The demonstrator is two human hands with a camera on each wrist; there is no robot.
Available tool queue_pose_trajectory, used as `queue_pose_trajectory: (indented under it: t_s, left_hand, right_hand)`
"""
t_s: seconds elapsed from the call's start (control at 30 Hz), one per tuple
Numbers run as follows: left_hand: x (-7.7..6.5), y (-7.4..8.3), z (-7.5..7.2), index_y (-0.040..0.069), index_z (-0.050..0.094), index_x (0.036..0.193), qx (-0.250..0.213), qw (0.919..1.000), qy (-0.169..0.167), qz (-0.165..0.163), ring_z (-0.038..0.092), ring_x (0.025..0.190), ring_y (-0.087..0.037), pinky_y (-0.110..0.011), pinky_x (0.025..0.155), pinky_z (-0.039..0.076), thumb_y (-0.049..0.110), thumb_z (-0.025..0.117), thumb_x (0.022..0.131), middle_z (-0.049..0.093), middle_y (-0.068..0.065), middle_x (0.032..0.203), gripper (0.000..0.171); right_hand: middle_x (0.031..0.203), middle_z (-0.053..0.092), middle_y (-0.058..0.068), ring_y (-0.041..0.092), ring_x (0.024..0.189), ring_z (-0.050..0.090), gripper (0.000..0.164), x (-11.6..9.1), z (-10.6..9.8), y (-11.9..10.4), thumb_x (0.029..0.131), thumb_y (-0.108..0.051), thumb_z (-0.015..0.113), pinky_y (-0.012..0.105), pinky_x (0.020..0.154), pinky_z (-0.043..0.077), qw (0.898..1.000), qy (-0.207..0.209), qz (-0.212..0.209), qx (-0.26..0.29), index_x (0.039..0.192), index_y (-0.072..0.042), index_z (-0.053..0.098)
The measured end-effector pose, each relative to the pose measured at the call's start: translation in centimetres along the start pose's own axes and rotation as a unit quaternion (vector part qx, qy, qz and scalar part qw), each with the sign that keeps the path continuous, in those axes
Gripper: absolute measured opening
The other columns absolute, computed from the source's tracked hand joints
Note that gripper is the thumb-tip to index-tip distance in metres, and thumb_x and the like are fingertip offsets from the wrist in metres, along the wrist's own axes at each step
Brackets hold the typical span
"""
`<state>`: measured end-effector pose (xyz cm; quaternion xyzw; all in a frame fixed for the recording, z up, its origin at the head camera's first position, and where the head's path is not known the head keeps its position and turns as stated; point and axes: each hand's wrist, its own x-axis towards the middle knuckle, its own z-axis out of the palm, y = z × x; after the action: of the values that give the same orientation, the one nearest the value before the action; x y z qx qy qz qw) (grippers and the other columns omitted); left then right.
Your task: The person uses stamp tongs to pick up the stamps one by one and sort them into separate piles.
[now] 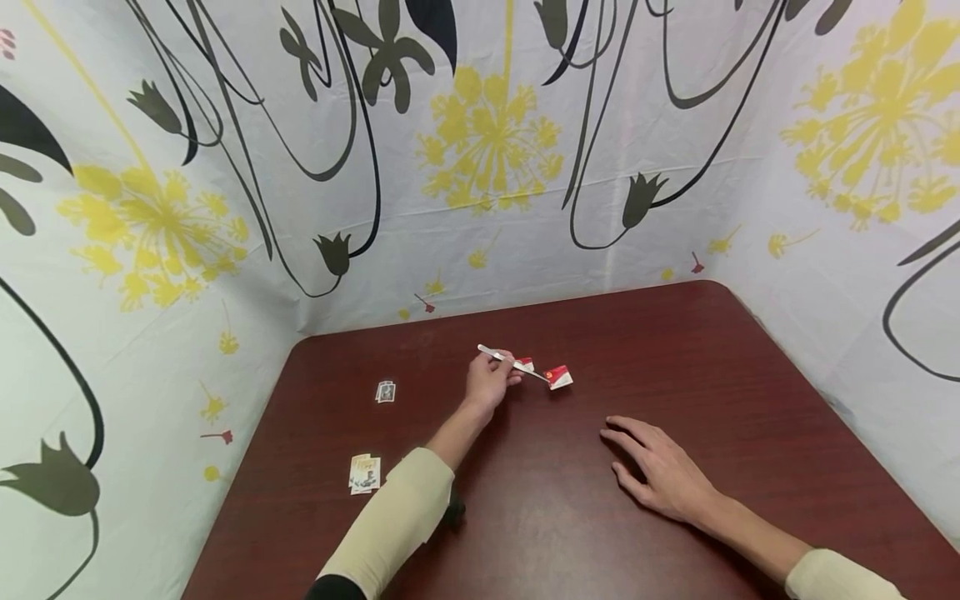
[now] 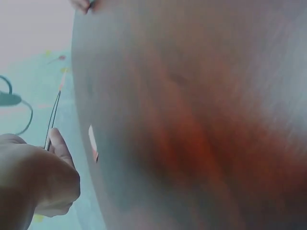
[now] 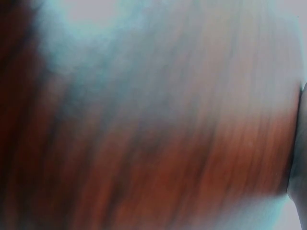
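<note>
My left hand (image 1: 487, 382) pinches a pair of silver tweezers (image 1: 495, 356) over the far middle of the table. A red and white card (image 1: 558, 377) is at their tips, with a shadow under it; whether the tips grip it is too small to tell. Close to the fingers lies another red and white card (image 1: 527, 364), partly hidden. The left wrist view shows the tweezers (image 2: 53, 115) extending from the hand (image 2: 43, 179), beside a card (image 2: 93, 143) on the table. My right hand (image 1: 660, 471) holds nothing, fingers loosely spread at the table's right.
On the left of the dark red table (image 1: 750, 392) lie a small stack of dark-printed cards (image 1: 386, 392) and a stack of yellowish cards (image 1: 365, 473). A white cloth (image 1: 480, 250) with flower patterns hangs around the table's far and side edges.
</note>
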<state>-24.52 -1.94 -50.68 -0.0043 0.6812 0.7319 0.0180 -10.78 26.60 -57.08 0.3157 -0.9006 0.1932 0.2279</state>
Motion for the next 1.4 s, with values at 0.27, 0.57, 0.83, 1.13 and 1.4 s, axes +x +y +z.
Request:
queue_pose_trajectory:
  t_s: [0.27,0.57,0.83,1.13,1.4]
  left_hand:
    - [2.1,1.6,-2.1,-0.01,0.063,0.12,0.055,0.9979,0.034,-0.008,0.076,0.085,-0.026,-0.034,0.082,0.068,0.004,0.06,0.108,0.075,-0.024,0.105,0.019]
    - [3.7,2.0,-3.6,-0.008,0.066,0.119,0.119,0.991,0.059,-0.018,0.077,0.084,-0.025,-0.038,0.083,0.068,0.006,0.061,0.108,0.076,-0.022,0.104,0.018]
    - [4.2,1.7,-4.0,-0.002,0.066,0.115,0.173,0.9823,0.069,-0.023,0.077,0.08,-0.02,-0.044,0.086,0.068,0.009,0.062,0.108,0.077,-0.018,0.1,0.014]
    - [4.1,1.8,-4.5,0.004,0.066,0.119,0.236,0.9657,0.107,-0.013,0.079,0.091,-0.029,-0.021,0.068,0.06,0.019,0.063,0.109,0.077,-0.017,0.102,0.018]
    - [2.0,2.2,-6.2,0.002,0.065,0.119,0.206,0.9773,0.049,-0.004,0.078,0.082,-0.022,-0.04,0.084,0.068,0.023,0.064,0.109,0.077,-0.014,0.096,0.023]
  right_hand:
    - [0.142,0.062,0.017,0.035,0.128,0.061,0.049,0.0,0.1,0.0,0.089,-0.021,0.076,0.056,0.101,0.054,1.0,0.008,-0.005,-0.002,0.134,-0.004,0.069]
    - [0.141,0.062,0.017,0.035,0.127,0.061,0.05,0.0,0.2,0.1,0.089,-0.021,0.076,0.056,0.099,0.055,1.0,0.007,-0.006,-0.007,0.134,-0.001,0.069]
    - [0.14,0.062,0.018,0.036,0.126,0.061,0.05,0.1,0.2,0.0,0.087,-0.019,0.077,0.058,0.097,0.056,1.0,0.016,-0.01,-0.006,0.133,0.0,0.069]
    - [0.143,0.061,0.016,0.035,0.129,0.06,0.049,0.0,0.3,-0.1,0.091,-0.022,0.075,0.056,0.101,0.054,1.0,0.001,0.004,-0.006,0.135,-0.003,0.068]
    - [0.144,0.061,0.017,0.035,0.13,0.06,0.05,0.1,0.1,-0.2,0.092,-0.024,0.075,0.055,0.103,0.054,1.0,-0.008,0.01,-0.003,0.137,-0.003,0.068]
